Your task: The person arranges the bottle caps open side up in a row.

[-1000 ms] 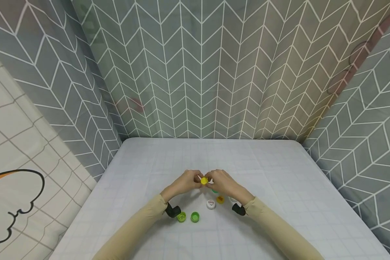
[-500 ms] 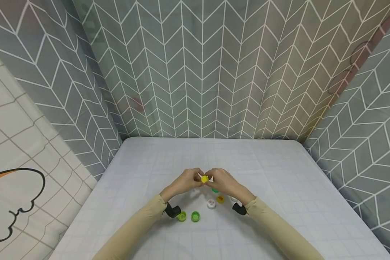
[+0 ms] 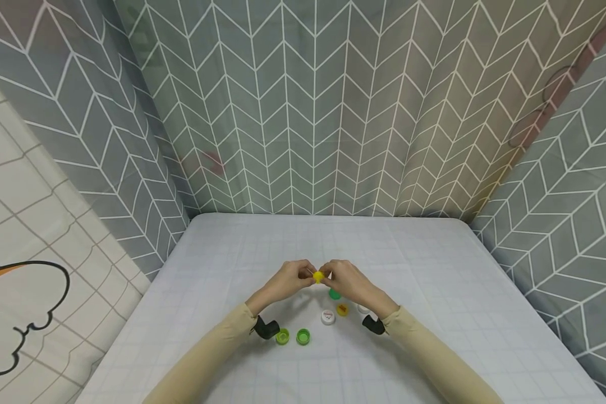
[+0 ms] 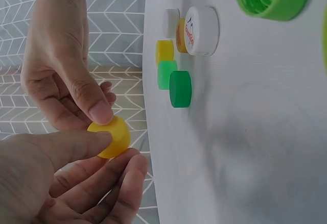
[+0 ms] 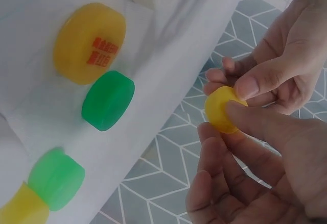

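Observation:
A yellow bottle cap [image 3: 318, 277] is held up over the table between both hands. My left hand [image 3: 289, 279] pinches its left side with thumb and fingertips. From the other side my right hand [image 3: 347, 280] grips it the same way. Seen in the left wrist view, the left thumb lies over the face of the yellow cap [image 4: 115, 138], and the right thumb presses its upper edge. A dark green cap [image 5: 108, 101] lies on the table just below the right hand, with a light green cap [image 5: 56, 178] near it.
A white cap [image 3: 327, 317] with print and an orange-yellow cap [image 3: 342, 310] lie nearer the body. Lime cap [image 3: 282, 336] and green cap [image 3: 303, 336] sit hollow side up by the left wrist. Another yellow cap [image 4: 164, 51] stands beside the light green one. A patterned curtain [image 3: 303, 112] hangs behind.
Both hands have risen slightly away from the body with the yellow cap between them. The cap has turned in the fingers. More of the green cap below shows now.

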Motion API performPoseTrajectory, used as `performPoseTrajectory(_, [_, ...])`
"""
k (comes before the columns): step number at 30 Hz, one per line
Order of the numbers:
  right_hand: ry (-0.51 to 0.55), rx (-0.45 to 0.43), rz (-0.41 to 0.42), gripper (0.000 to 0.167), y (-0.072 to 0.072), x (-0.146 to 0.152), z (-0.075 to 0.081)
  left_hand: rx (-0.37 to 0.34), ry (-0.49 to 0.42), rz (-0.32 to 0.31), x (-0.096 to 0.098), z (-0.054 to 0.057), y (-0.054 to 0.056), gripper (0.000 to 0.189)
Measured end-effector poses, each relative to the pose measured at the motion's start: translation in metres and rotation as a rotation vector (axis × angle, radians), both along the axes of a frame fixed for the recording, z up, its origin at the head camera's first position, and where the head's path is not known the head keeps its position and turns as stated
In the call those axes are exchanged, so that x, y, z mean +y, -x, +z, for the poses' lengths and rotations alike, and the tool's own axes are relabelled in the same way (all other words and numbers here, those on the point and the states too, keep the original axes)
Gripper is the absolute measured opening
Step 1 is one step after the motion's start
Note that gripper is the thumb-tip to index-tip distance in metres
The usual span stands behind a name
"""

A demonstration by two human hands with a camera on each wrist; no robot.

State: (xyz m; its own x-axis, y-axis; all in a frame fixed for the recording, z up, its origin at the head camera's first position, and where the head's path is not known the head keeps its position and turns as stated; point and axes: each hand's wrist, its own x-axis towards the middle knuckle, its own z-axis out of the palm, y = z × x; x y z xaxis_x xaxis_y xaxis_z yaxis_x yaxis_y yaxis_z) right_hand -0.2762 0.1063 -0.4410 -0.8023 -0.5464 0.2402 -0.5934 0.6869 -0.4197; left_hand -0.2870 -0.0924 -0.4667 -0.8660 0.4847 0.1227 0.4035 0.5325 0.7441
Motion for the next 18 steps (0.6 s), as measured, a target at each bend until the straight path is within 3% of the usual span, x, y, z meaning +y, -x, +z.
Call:
performPoseTrajectory(8, [0.016, 0.024, 0.014, 0.012, -0.0013, 0.0027, -0.0042, -0.041, -0.030, 0.009, -0.0023, -0.0023, -0.0031, 0.015])
performPoseTrajectory(18, [0.019, 0.029, 0.034, 0.016, -0.0027, 0.0020, -0.0063, 0.007, -0.033, 0.026, -0.0056, -0.0047, -0.0027, 0.017])
